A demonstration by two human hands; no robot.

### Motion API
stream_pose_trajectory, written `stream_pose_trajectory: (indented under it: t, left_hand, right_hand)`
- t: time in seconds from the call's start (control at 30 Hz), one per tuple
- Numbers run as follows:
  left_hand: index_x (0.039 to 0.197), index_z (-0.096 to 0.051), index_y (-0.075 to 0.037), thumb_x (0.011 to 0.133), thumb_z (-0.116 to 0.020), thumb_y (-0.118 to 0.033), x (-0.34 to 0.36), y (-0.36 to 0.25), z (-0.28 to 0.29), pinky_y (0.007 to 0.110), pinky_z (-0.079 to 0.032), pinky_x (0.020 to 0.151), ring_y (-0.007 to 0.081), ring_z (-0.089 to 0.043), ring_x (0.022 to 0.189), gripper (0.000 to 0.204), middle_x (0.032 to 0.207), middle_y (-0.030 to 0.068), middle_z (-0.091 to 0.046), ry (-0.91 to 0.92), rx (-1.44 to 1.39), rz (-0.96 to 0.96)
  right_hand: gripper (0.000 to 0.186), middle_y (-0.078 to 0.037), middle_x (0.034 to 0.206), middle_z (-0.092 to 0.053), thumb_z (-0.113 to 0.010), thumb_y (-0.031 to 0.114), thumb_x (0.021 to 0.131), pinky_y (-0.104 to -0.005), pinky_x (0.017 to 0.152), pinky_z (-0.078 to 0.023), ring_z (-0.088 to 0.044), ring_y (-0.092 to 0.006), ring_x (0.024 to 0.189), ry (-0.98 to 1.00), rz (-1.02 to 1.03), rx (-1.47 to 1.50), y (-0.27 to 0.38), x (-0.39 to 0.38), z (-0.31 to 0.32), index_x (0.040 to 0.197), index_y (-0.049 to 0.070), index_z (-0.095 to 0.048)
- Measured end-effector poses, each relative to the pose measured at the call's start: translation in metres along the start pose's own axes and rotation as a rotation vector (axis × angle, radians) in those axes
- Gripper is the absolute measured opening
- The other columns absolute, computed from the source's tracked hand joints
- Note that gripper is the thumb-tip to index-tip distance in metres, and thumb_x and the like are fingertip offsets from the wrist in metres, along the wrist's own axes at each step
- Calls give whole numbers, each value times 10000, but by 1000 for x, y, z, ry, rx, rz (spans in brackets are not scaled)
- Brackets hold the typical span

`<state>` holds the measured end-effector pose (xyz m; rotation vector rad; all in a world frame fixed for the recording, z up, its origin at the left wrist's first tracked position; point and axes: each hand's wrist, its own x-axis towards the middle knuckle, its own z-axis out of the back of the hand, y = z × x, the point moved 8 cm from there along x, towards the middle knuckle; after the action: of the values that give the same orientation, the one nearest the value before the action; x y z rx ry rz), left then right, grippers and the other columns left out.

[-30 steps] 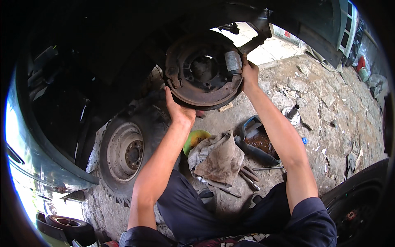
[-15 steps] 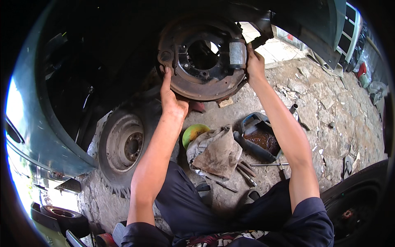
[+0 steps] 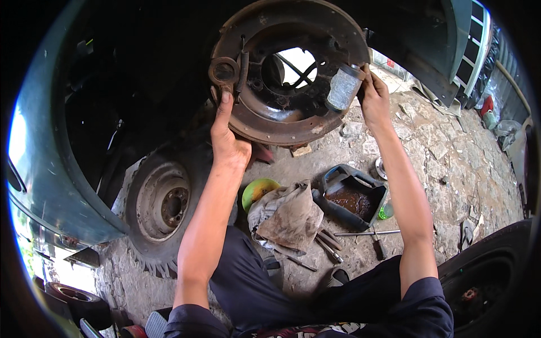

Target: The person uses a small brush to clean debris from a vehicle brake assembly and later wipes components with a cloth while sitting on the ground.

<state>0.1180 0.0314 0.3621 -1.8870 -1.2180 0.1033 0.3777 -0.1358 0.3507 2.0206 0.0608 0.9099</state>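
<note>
A round, rusty brake backing plate (image 3: 293,130) with a large central hole is held up between my two hands under the dark wheel arch. My left hand (image 3: 230,141) grips its lower left edge, thumb on the face below a round metal ring (image 3: 224,70); its other fingers are hidden behind the plate. Beside that ring hangs a coil spring (image 3: 244,70). On the right side of the plate sits a silvery cylinder (image 3: 344,87). Next to it, my right hand (image 3: 374,101) is closed on the plate's right edge, fingers partly hidden.
Below lie a crumpled rag (image 3: 290,217), a yellow-green bowl (image 3: 256,191), and a cut-open jug (image 3: 355,197) holding dark liquid. A metal rod (image 3: 366,232) and screwdriver (image 3: 380,248) lie nearby. A wheel (image 3: 163,205) stands left, a tyre (image 3: 484,270) right; the green car body (image 3: 62,180) curves along the left.
The backing plate looks larger and nearer, and its right side has tipped. My right hand has shifted right and down with it; the left keeps its hold. The whole view has shifted slightly.
</note>
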Motion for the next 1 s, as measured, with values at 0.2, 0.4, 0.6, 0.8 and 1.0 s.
stream_pose_trajectory:
  t: [0.2,0.4,0.6,0.8,1.0]
  left_hand:
    - [1346,-522,-75,937,-663,-357,-12,-37,-18,410,-363,1105,227,-515,1247,517,1330,68,-568,104,28,-54]
    - [1317,-505,64,887,-728,-336,-32,-74,-25,397,-498,1002,256,-611,1135,629,1259,182,-596,83,195,-197]
    - [1183,-563,64,765,-844,-275,-54,-96,-30,312,-520,913,182,-654,981,607,1093,143,-665,229,422,-263]
    - [1109,-588,46,707,-889,-250,-65,-93,-36,254,-491,871,131,-641,911,583,973,84,-677,242,607,-220]
    - [1100,-597,97,762,-846,-237,-35,-74,-20,294,-522,879,187,-667,948,536,1004,146,-683,115,556,-3]
  right_hand:
    - [357,-42,1013,-691,-479,230,1061,-234,854,-490,-607,-74,937,218,66,-50,36,-26,11,1178,-73,-627]
    - [351,-107,1253,-597,-444,161,1058,-306,1026,-421,-542,-155,1154,306,-96,-156,4,-88,11,1344,-37,-490]
    - [439,-115,1323,-548,-498,285,1034,-359,1051,-420,-523,-190,1215,540,-196,177,-37,-136,18,1378,14,-461]
    - [851,-145,1412,-437,-265,714,958,-433,1111,-280,-401,-245,1302,419,-76,506,-13,-123,-14,1465,37,-354]
    - [661,25,701,-615,-409,682,950,-221,439,-494,-577,-74,498,-1,-428,533,-48,-121,-13,1241,114,-582]
